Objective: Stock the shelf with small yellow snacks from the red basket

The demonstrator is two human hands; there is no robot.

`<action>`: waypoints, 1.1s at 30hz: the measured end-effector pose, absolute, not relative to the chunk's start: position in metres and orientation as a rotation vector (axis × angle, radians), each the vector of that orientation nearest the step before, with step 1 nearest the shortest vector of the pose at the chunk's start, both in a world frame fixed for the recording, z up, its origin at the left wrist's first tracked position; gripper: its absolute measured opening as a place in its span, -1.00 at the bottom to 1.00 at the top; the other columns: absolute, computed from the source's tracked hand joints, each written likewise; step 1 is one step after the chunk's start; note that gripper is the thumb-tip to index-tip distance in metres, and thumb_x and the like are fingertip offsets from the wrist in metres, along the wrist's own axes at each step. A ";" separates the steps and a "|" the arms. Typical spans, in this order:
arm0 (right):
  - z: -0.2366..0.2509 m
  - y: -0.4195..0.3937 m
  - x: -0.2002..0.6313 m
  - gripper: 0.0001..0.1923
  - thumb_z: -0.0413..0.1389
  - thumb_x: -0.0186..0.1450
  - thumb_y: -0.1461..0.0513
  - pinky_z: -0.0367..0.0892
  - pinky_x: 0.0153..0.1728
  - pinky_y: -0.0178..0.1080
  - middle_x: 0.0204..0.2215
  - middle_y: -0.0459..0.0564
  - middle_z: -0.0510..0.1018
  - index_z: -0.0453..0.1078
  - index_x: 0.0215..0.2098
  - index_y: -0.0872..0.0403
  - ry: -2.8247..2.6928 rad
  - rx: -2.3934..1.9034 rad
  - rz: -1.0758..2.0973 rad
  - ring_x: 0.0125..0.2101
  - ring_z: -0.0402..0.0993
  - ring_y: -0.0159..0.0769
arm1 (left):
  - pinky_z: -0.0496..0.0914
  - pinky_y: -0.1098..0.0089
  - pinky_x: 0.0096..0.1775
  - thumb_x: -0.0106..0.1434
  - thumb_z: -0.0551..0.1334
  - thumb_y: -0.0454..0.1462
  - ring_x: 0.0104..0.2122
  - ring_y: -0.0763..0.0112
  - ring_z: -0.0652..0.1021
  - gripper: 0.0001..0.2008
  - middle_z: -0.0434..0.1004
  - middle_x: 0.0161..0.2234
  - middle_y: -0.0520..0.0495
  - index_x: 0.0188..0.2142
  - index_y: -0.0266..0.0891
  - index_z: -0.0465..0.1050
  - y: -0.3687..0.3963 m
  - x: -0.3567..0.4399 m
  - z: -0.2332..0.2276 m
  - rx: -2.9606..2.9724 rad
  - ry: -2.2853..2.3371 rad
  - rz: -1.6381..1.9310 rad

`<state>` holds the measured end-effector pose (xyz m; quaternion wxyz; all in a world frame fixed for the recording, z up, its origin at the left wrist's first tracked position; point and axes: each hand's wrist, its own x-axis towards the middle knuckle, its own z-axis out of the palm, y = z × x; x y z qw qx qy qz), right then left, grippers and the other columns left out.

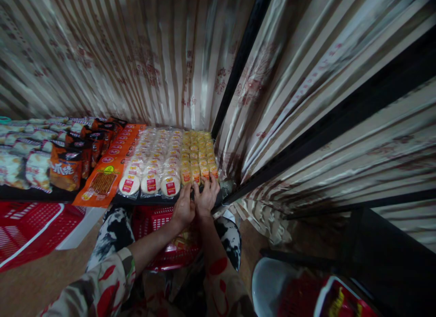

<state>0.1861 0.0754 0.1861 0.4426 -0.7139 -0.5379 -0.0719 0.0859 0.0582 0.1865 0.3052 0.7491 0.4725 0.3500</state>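
Observation:
My left hand point(184, 207) and my right hand point(206, 196) are side by side at the shelf's front edge. Both sets of fingertips touch the front of the small yellow snack packets point(199, 156), which stand in tight rows. The right thumb and fingers close around a front packet. Bent fingers of the left hand press at the packet beside it, partly hidden by the hand itself. Just left of them run rows of round white wrapped cakes point(150, 184) with red labels. Between my knees sits a red basket point(160, 219) with more yellow packets inside.
Farther left, an orange printed sheet point(117, 160) hangs over the shelf edge beside orange-black bags point(66, 167). Another red basket point(30, 230) is below. Curtains point(163, 58) and black rack posts point(238, 60) close off the back and right. A white bucket point(269, 280) stands lower right.

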 end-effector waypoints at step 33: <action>0.187 0.073 0.183 -0.74 0.00 0.30 0.11 0.23 -0.05 -0.06 0.03 0.11 0.28 0.49 -0.29 0.04 -1.338 -1.775 -0.211 0.02 0.15 -0.14 | 0.15 0.07 0.18 0.06 0.01 -0.45 0.21 0.16 0.17 -0.34 0.16 0.19 -0.33 0.21 -0.42 0.04 0.053 0.086 0.171 1.970 1.237 0.982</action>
